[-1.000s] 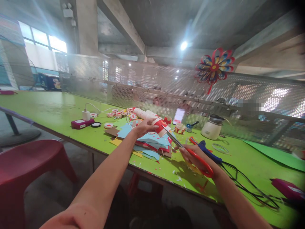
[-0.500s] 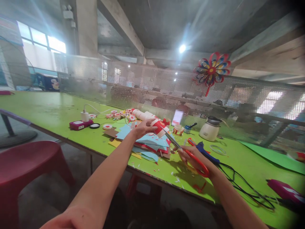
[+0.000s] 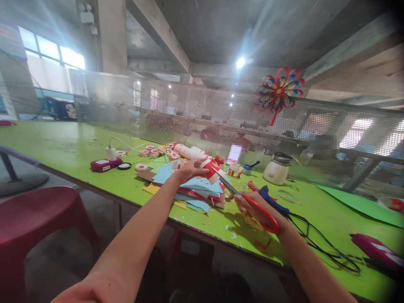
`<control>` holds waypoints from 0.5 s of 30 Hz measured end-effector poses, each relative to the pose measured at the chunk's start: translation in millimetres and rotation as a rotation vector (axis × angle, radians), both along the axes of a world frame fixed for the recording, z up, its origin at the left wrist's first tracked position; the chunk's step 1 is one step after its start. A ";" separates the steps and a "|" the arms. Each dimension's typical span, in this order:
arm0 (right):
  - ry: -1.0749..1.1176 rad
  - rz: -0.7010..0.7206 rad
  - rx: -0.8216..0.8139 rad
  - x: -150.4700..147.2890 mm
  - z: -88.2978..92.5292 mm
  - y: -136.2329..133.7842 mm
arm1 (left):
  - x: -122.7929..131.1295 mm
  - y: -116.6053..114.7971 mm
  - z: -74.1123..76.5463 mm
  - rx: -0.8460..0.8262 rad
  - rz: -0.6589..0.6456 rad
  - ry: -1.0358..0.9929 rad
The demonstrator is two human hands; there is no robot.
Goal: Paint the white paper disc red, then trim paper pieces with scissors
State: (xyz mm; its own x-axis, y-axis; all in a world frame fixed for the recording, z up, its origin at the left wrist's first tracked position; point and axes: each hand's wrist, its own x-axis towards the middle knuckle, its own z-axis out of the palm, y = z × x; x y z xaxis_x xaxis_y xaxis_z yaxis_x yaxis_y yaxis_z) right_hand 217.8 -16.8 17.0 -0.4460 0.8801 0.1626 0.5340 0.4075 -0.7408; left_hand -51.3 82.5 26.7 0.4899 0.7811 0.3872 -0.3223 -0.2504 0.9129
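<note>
My left hand (image 3: 191, 170) is closed on a red-and-white paper cup (image 3: 211, 171), held tilted above a pile of paper. In my right hand (image 3: 251, 205) is a pair of scissors (image 3: 260, 213) with red handles. Their blades reach up and left to the cup's edge, and the tips lie at its red wall. Under the cup are light blue paper sheets (image 3: 202, 190) with red and brown pieces among them. White and red scraps lie on the green table below my hands.
A stack of paper cups (image 3: 184, 150) lies behind the pile. Right of my right hand are a blue glue gun (image 3: 271, 200), its black cable and a white kettle (image 3: 277, 169). A phone (image 3: 234, 154) leans at the mesh screen (image 3: 195, 109). A flower pinwheel (image 3: 279, 91) stands above.
The cup has turned slightly in my left hand, and the scissors have shifted a little against it. The whole view has moved slightly.
</note>
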 end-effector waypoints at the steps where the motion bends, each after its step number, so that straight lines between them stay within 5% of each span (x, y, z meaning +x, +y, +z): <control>1: -0.012 -0.006 0.016 -0.9 1.0 -1.3 | -0.4 0.8 -0.7 -0.005 0.007 0.006; 15: -0.033 0.033 0.033 1.8 0.2 4.2 | -5.4 6.8 -3.2 -0.015 0.025 0.024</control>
